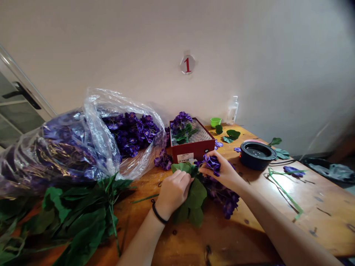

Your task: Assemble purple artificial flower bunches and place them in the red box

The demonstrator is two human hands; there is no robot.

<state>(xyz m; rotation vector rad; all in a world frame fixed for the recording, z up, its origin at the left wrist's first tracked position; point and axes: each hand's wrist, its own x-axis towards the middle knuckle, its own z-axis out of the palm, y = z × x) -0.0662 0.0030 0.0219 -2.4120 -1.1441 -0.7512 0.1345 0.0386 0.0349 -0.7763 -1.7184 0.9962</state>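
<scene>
My left hand [175, 190], with a black band at the wrist, is closed around the green leafy part of an artificial flower stem [196, 194]. Broad leaves spread out below its fingers. Just to the right, my right hand [222, 170] has its fingers closed on the purple flower head [212, 165] of the same spray. More purple blossoms [226, 195] hang beneath that hand. Right behind both hands stands a red cardboard box [194, 148], which holds a purple flower sprig with leaves [181, 125]. The stem inside my left fist is hidden.
A clear plastic bag [91, 122] full of purple flowers fills the left, with leafy stems [80, 218] before it. On the right stand a dark round pot [256, 155] and green strips [285, 194]. A green cup [215, 122] and a clear bottle [232, 111] stand at the wall.
</scene>
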